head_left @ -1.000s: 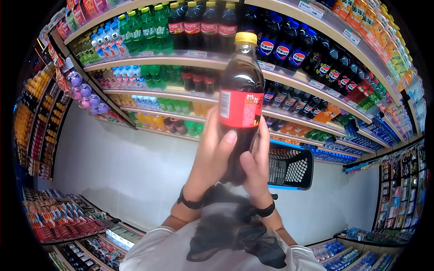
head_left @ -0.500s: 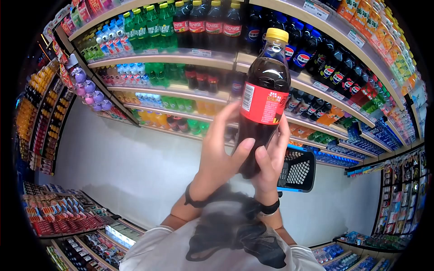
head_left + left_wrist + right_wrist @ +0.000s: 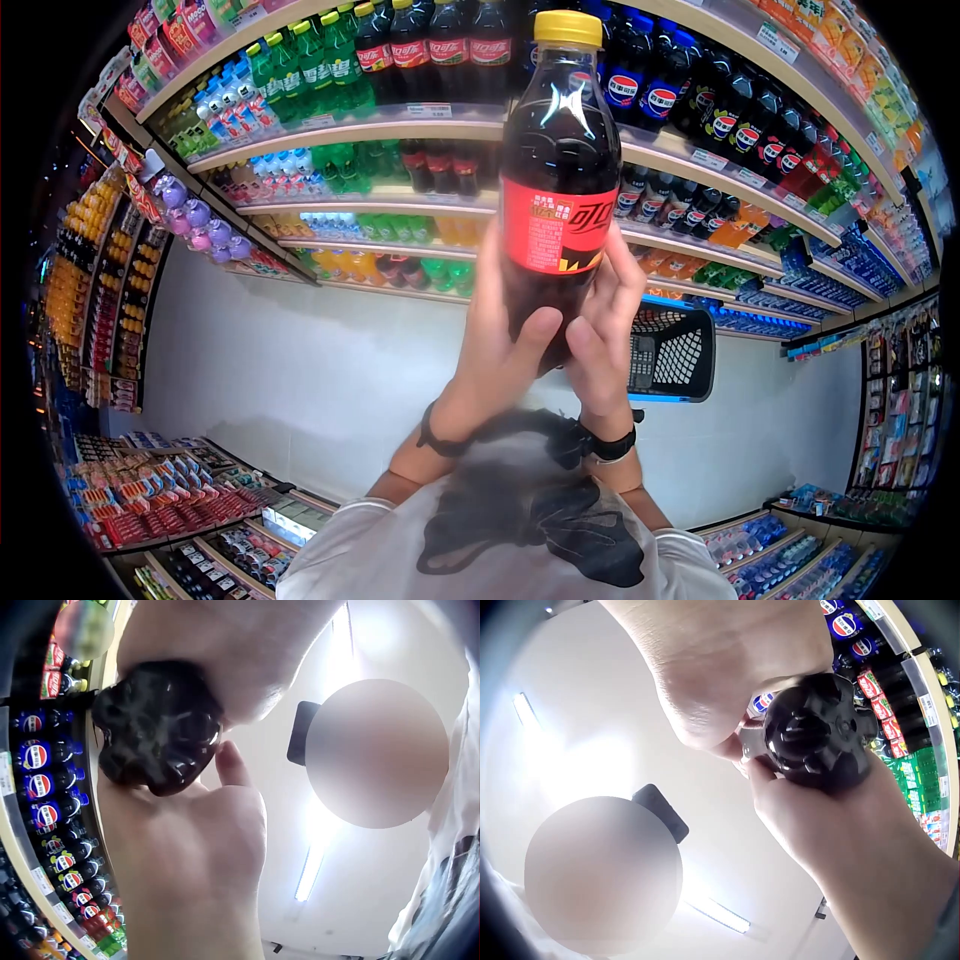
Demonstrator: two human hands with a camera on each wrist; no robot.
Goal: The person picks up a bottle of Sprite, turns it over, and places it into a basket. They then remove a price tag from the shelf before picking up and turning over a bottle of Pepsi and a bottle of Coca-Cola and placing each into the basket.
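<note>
A large bottle of cola (image 3: 560, 235) with a yellow cap and a red label stands nearly upright in front of me in the head view. My left hand (image 3: 500, 345) holds its lower part from the left, and my right hand (image 3: 603, 345) holds it from the right. Both thumbs lie on the near side, below the label; most of the other fingers are hidden behind the bottle. The dark, lobed bottle base (image 3: 161, 727) shows between both hands in the left wrist view. The right wrist view also has the base (image 3: 821, 735) between the palms.
Drink shelves (image 3: 460, 130) curve across ahead, bearing green soda bottles (image 3: 310, 65), smaller colas (image 3: 410, 45) and blue-capped Pepsi bottles (image 3: 660, 95). A black shopping basket (image 3: 685, 350) with a blue rim is on the pale floor (image 3: 280, 370), right of my hands. Purple toys (image 3: 185, 210) hang at left.
The bottle shifted right, then back left and upward in the view, both hands moving with it. It has turned: the barcode is out of sight and more large lettering shows.
</note>
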